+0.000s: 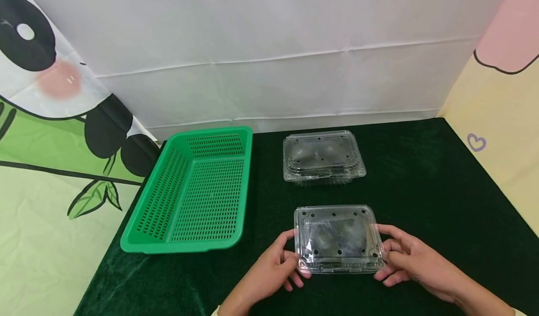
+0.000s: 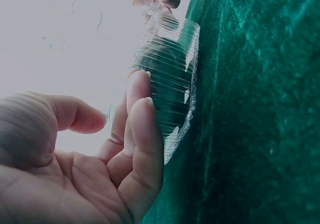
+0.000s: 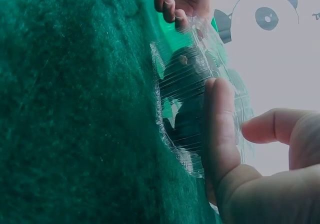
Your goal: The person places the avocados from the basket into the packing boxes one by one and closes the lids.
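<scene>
A desk (image 1: 442,199) covered in dark green velvety cloth is seen from above, backed by a white creased sheet (image 1: 273,49). A panda-and-bamboo print (image 1: 50,119) hangs at the left edge and a pale yellow and pink panel (image 1: 505,101) at the right.

Near the desk's left edge a green perforated basket (image 1: 193,190) is set, its long side running from front to back. Toward the back edge, just right of the basket, a clear plastic box (image 1: 322,156) with a closed lid is placed, well apart from both hands.

A second clear box (image 1: 338,239), lid closed and dotted with small round holes, lies flat on the cloth near the front edge, at the middle of the desk. It is held between the two hands. The left hand (image 1: 273,271) is curled against the box's left end, the fingers (image 2: 142,129) laid along the ribbed side wall and the thumb raised above the lid, apart from it in the wrist view. The right hand (image 1: 410,257) is set against the right end in the same way: fingers (image 3: 220,129) pressed on the ribbed wall, thumb lifted over the lid's rim. The box is thus gripped lightly at both short ends, its base touching the cloth.
</scene>
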A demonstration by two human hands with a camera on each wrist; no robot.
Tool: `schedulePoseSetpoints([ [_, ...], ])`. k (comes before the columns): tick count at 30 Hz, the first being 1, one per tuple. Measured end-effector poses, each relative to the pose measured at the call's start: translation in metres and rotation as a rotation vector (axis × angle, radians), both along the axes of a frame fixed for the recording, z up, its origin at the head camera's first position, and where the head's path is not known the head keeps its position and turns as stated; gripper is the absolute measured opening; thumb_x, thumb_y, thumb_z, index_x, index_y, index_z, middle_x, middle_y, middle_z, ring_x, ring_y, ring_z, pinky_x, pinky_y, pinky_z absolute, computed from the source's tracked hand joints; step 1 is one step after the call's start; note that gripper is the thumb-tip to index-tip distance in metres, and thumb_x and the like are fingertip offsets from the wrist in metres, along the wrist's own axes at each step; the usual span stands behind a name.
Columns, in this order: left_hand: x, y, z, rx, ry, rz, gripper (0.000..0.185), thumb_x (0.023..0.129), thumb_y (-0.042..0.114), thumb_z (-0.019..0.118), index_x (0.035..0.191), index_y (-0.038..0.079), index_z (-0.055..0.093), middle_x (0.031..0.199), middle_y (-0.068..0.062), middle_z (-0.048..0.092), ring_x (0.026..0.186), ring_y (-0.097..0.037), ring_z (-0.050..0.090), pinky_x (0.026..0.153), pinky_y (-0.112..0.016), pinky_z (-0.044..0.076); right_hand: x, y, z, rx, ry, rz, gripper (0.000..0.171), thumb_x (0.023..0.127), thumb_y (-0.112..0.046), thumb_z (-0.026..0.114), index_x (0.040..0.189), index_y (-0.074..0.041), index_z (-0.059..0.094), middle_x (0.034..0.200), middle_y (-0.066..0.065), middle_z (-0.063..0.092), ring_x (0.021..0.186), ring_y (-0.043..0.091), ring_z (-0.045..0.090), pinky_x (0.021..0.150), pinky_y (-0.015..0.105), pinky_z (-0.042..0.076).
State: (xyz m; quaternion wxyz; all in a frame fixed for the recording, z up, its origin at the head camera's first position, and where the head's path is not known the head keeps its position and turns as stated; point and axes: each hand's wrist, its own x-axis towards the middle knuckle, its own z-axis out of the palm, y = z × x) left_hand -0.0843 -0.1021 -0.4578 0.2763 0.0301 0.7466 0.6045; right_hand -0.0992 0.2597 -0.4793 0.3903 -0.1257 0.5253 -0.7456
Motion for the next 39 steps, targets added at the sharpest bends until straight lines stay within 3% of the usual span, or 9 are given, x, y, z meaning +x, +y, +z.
schedulePoseSetpoints([
  [11,-0.0016,-0.0016,-0.0017,0.003,-0.004,-0.019,0.065,0.1,0.011,0.054,0.16,0.022,0.032,0.092,-0.008,0.075,0.071,-0.025,0.07,0.059,-0.035,0.056,-0.0009,0.0004,-0.0006,-0.025,-0.022,0.008,0.067,0.11,-0.004,0.042,0.164,-0.007,0.001,0.123,0.021,0.056,0.106,0.034,0.068,0.091,0.044,0.057],
  [21,-0.0017,-0.0029,-0.0038,0.047,-0.076,-0.044,0.071,0.101,0.016,0.057,0.163,0.026,0.022,0.098,-0.009,0.073,0.076,-0.028,0.071,0.062,-0.036,0.057,-0.0006,-0.0024,-0.0017,-0.008,-0.012,0.02,0.07,0.109,-0.001,0.042,0.163,-0.009,-0.002,0.124,0.021,0.055,0.107,0.032,0.066,0.094,0.049,0.055],
  [34,-0.0017,0.0014,-0.0056,0.006,-0.117,-0.021,0.079,0.098,0.009,0.056,0.164,0.027,0.016,0.094,-0.009,0.072,0.07,-0.024,0.069,0.057,-0.034,0.053,-0.0005,-0.005,0.0002,-0.013,-0.019,0.027,0.074,0.107,0.001,0.043,0.162,-0.008,-0.006,0.116,0.02,0.06,0.105,0.031,0.067,0.093,0.046,0.056],
  [39,-0.0033,0.0,-0.0053,0.019,-0.125,-0.046,0.08,0.097,0.011,0.057,0.164,0.026,0.015,0.096,-0.009,0.072,0.073,-0.025,0.07,0.059,-0.034,0.055,-0.0003,-0.0053,0.0008,-0.032,-0.014,0.029,0.074,0.106,0.003,0.043,0.162,-0.008,-0.003,0.116,0.02,0.06,0.104,0.029,0.068,0.093,0.044,0.057],
])
